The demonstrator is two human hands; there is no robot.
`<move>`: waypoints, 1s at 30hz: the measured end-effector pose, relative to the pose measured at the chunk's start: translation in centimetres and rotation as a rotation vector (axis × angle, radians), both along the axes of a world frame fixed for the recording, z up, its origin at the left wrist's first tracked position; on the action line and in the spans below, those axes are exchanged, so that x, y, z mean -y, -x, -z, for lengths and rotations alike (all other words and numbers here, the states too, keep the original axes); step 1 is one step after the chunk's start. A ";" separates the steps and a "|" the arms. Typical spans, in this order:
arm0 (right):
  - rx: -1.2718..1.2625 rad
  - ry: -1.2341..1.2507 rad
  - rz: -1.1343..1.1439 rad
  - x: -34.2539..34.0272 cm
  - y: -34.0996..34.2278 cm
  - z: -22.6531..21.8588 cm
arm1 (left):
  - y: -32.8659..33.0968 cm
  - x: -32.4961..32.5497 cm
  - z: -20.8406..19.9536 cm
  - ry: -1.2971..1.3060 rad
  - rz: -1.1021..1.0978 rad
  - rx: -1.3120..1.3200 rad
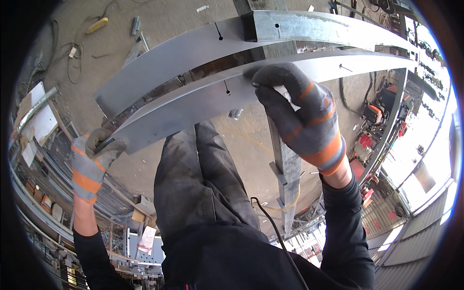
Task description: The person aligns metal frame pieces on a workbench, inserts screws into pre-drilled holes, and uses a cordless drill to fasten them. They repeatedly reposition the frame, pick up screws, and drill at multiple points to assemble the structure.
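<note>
A long grey sheet-metal profile point(193, 104) stretches across in front of me, with a small hole and a slit in its face. At its near left end, my left hand point(94, 162), in a grey and orange glove, has its fingers curled round the metal edge. My right hand point(307, 118), gloved alike, pinches the upper edge near the middle, thumb and fingers bent toward each other. Beyond it lies a second, similar profile point(179, 58), also with a hole and slit. A galvanized steel piece point(314, 26) with a round hole adjoins that one.
A steel beam point(286, 193) runs beneath the profiles toward me. Metal lengths point(82, 164) lie on the left. Red and black equipment point(374, 113) stands at right. On the floor are a cable point(72, 65) and a yellow-handled tool point(97, 25).
</note>
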State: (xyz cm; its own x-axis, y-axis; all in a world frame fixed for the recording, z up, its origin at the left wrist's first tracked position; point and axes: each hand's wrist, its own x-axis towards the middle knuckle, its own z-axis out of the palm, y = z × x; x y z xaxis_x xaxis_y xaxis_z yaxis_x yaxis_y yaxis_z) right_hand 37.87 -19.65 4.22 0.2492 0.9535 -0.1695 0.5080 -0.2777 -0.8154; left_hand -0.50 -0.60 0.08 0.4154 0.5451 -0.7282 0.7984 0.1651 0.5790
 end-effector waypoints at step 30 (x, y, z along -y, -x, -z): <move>0.189 -0.172 -0.105 1.2 1.2 3.2 | 0.9 0.2 1.0 -0.049 0.005 0.039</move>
State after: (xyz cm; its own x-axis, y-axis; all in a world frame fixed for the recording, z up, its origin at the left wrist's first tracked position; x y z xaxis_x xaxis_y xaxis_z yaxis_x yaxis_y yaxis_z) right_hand 36.67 -20.81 1.01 0.1589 0.9866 0.0371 0.6740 -0.0809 -0.7343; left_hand -1.38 -0.83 -0.95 0.4453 0.5775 -0.6843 0.7760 0.1323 0.6166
